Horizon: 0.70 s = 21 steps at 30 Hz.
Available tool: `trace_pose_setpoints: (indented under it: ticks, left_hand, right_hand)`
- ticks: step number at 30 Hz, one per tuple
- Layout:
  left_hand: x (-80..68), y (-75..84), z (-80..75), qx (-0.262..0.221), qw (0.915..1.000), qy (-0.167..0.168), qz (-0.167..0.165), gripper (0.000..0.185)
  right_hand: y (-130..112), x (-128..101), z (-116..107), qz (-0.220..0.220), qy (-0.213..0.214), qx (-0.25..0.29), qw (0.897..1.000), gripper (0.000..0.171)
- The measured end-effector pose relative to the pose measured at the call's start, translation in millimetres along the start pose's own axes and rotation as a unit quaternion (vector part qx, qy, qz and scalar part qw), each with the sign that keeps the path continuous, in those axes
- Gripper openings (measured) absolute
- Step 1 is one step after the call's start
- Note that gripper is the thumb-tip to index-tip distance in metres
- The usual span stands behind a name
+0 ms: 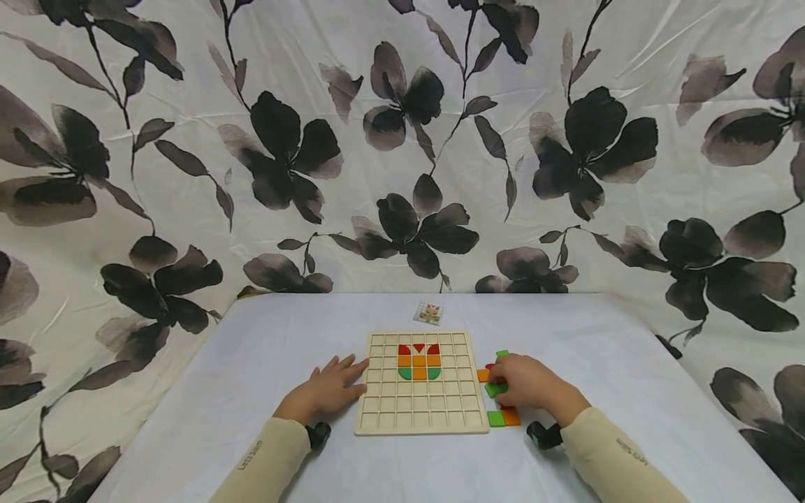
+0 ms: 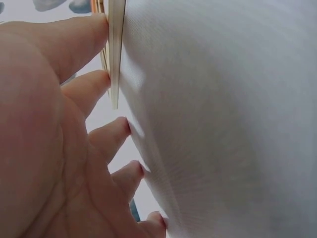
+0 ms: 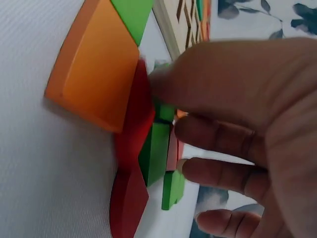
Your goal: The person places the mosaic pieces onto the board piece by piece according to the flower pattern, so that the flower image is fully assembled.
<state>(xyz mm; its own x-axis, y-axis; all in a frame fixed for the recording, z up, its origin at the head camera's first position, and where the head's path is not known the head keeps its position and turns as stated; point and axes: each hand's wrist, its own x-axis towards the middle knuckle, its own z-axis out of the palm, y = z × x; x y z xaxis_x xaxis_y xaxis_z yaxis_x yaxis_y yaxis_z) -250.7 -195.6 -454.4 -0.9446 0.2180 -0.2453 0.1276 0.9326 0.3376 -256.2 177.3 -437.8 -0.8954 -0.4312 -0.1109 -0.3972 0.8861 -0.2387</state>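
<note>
Loose blocks (image 1: 501, 391): little pile of green, orange and red pieces on the tabletop, right up against the right edge of the grid board, near half.
Right hand (image 1: 527, 381): sitting on top of that pile, fingers curled down onto a green block (image 3: 154, 152); looks like it's pinching it, but the wrist view doesn't fully show the grip.
Orange block (image 3: 94, 74): biggest piece in the right wrist view, flat on the cloth beside a red one (image 3: 130, 198).
Grid board (image 1: 419, 383): wooden tray of square cells, middle of the tabletop, with red, orange and green pieces already making a flower shape in the far rows.
Left hand (image 1: 330, 388): flat on the tabletop, fingers spread, fingertips (image 2: 101, 79) touching the board's left edge.
Small card (image 1: 429, 313): just beyond the board's far edge.
Tabletop (image 1: 251, 377): covered in plain white cloth.
Backdrop (image 1: 283, 140): white sheet with dark flowers.
</note>
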Motion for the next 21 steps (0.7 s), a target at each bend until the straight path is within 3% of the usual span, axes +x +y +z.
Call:
trace_pose_setpoints:
  ticks: [4,8,13,21]
  left_hand:
    - [0.8,-0.6,1.1,0.001,1.0,0.0,-0.003,0.06]
    - [0.7,-0.9,1.2,0.003,1.0,-0.002,-0.006,0.06]
    - [0.3,-0.2,-1.0,0.003,1.0,0.001,-0.002,0.06]
    - [0.1,-3.2,1.7,-0.005,0.9998,0.009,0.019,0.058]
  right_hand:
    - [-3,2,-2,0.006,-0.008,-0.008,1.0,0.016]
    - [-13,7,-6,-0.004,0.001,0.022,1.0,0.017]
    - [-41,20,-5,-0.078,0.023,0.057,0.995,0.016]
    - [-82,38,16,-0.154,0.053,0.009,0.987,0.017]
